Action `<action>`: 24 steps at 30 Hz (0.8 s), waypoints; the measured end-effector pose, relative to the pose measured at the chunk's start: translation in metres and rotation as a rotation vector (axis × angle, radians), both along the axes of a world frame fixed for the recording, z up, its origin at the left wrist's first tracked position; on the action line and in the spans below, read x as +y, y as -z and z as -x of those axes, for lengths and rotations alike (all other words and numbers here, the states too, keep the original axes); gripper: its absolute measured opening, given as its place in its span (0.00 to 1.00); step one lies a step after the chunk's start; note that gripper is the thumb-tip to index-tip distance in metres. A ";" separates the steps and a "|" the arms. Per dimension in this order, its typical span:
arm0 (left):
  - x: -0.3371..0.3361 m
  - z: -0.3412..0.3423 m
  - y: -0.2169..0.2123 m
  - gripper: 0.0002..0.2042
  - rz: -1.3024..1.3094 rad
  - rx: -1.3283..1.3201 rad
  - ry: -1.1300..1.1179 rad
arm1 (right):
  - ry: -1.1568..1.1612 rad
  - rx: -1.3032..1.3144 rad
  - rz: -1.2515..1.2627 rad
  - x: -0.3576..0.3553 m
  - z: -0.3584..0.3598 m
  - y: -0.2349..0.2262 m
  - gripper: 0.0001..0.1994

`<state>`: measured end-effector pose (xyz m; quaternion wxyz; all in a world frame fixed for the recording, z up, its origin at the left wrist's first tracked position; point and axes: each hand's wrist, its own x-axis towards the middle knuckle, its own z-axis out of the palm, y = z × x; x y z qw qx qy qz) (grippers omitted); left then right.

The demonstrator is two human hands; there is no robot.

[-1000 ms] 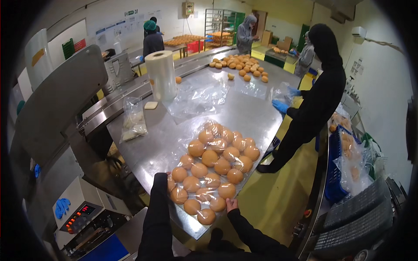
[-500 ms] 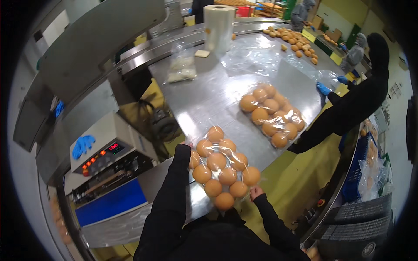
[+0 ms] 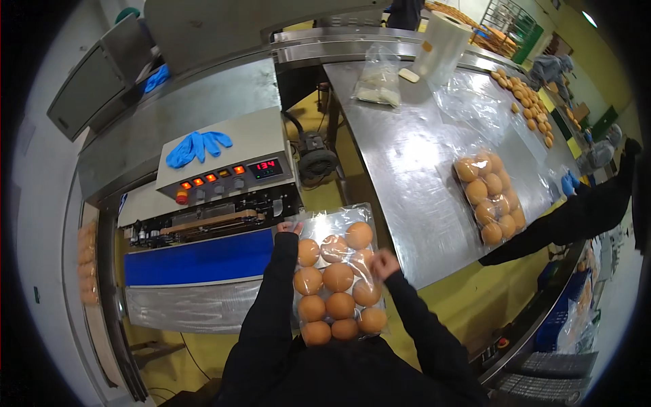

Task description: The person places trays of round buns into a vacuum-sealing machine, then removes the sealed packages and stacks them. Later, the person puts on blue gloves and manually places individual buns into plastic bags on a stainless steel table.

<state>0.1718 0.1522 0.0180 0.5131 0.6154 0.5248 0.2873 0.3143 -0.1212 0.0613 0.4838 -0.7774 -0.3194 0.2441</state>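
A clear plastic bag of round golden buns (image 3: 338,277) hangs in front of my chest, off the table. My left hand (image 3: 289,228) grips the bag's upper left corner, close to the sealing machine (image 3: 224,178) with its blue conveyor belt (image 3: 198,257). My right hand (image 3: 384,263) pinches the bag's right edge, beside the steel table's corner (image 3: 413,224). Both my sleeves are black.
A second bag of buns (image 3: 490,195) lies on the steel table. Blue gloves (image 3: 196,146) rest on the machine's top. A film roll (image 3: 441,46), a small bag (image 3: 377,85) and loose buns (image 3: 525,100) sit farther back. A person in black (image 3: 583,210) stands at the table's right side.
I have lifted the bag of buns off the table and swung left with it. It now hangs beside the sealing machine. The second bag stays on the table.
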 end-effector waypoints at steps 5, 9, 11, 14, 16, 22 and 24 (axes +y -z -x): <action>0.009 0.004 0.022 0.07 0.057 -0.169 0.076 | 0.389 -0.056 0.053 0.095 -0.093 0.044 0.12; 0.007 0.007 0.023 0.06 -0.047 -0.255 0.111 | 0.391 0.061 0.058 0.116 -0.102 0.069 0.08; 0.010 0.020 0.029 0.06 0.011 -0.282 -0.013 | 0.434 0.028 0.019 0.126 -0.088 0.063 0.07; 0.010 0.022 0.021 0.06 0.029 -0.282 -0.117 | 0.430 0.214 -0.084 0.130 -0.085 0.063 0.07; 0.008 0.024 0.016 0.06 0.079 -0.282 -0.189 | 0.401 0.328 -0.089 0.136 -0.083 0.058 0.06; 0.022 0.029 0.006 0.09 0.322 -0.332 -0.238 | 0.360 0.331 -0.033 0.159 -0.082 0.062 0.05; 0.024 0.022 -0.002 0.09 0.264 -0.319 -0.184 | 0.422 0.309 -0.119 0.159 -0.089 0.076 0.05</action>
